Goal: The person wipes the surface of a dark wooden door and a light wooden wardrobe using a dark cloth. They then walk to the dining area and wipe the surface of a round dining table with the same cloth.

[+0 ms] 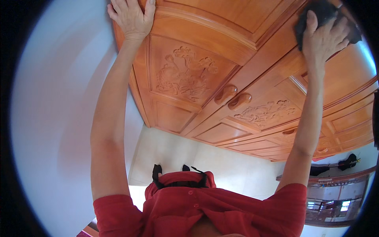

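Note:
Before me rises a varnished wooden wardrobe (189,134) with panelled doors. Raised at its left side, my left hand (133,19) rests flat on the wood with its fingers apart, some of the fingertips cut off by the picture's top edge. My right hand (325,38) presses a dark cloth (309,25) against the upper right of the doors; the hand is slightly blurred. Below and between my arms are a carved flower panel (185,74) and two wooden door handles (226,94), side by side; neither hand touches them.
A white wall (65,118) runs close along my left. Pale floor tiles (219,166) lie below, around my dark footwear (157,170). At the lower right stands a glass-fronted case (334,201) with a wooden rim and reflections; dark items (348,163) are just above it.

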Tool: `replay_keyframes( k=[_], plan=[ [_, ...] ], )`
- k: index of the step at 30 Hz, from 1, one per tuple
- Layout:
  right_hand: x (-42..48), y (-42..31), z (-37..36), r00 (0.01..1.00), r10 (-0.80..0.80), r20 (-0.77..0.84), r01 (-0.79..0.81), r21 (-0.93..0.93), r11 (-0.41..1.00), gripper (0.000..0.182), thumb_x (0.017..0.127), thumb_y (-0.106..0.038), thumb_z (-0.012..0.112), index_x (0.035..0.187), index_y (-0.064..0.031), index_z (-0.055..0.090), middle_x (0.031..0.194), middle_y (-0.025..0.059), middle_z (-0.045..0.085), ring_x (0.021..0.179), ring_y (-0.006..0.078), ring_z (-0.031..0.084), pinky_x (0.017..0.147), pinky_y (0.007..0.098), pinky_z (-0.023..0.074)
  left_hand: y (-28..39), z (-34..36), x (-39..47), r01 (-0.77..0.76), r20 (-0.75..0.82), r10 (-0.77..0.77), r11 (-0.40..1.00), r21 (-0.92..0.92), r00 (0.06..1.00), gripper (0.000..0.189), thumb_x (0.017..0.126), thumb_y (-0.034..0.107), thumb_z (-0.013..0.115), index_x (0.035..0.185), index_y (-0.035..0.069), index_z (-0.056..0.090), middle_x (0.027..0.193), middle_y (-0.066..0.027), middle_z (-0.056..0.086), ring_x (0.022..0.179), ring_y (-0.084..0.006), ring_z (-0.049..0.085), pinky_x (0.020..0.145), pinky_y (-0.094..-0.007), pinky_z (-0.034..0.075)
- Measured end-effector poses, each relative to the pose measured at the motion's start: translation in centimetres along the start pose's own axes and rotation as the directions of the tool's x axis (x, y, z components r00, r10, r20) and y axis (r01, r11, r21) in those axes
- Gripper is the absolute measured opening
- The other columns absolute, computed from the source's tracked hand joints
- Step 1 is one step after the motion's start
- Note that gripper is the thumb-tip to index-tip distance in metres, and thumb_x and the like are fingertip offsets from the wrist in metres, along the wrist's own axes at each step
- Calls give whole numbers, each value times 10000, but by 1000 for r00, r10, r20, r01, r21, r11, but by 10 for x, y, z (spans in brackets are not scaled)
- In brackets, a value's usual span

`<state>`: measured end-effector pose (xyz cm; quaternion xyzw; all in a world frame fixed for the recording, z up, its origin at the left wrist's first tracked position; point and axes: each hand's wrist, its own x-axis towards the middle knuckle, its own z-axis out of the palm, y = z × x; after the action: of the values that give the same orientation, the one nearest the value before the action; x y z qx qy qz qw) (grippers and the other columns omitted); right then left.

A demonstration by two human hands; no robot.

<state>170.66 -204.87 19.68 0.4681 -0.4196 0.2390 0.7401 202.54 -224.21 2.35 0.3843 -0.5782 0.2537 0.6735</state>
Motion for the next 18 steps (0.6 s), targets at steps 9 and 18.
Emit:
replay_keyframes(
  k=[9,18],
  plan=[
    [-117,-131,-70,765,-316,561,80,404,911,666,801,-461,567,1349,-116,411,1424,71,341,1221,285,372,1001,520,238,-6,7,-5,-1,-4,1,1000,-11,1000,668,877,354,473,1405,15,245,1483,-227,138,1366,-401,125,1067,-544,105],
    [-189,-217,-103,460,-631,624,270,579,769,555,859,-311,493,1363,-106,387,1453,11,293,1298,201,312,1099,396,199,-18,5,1,-26,-66,27,1000,11,997,681,857,373,490,1397,21,270,1476,-240,148,1354,-406,154,1058,-556,118]
  ],
)
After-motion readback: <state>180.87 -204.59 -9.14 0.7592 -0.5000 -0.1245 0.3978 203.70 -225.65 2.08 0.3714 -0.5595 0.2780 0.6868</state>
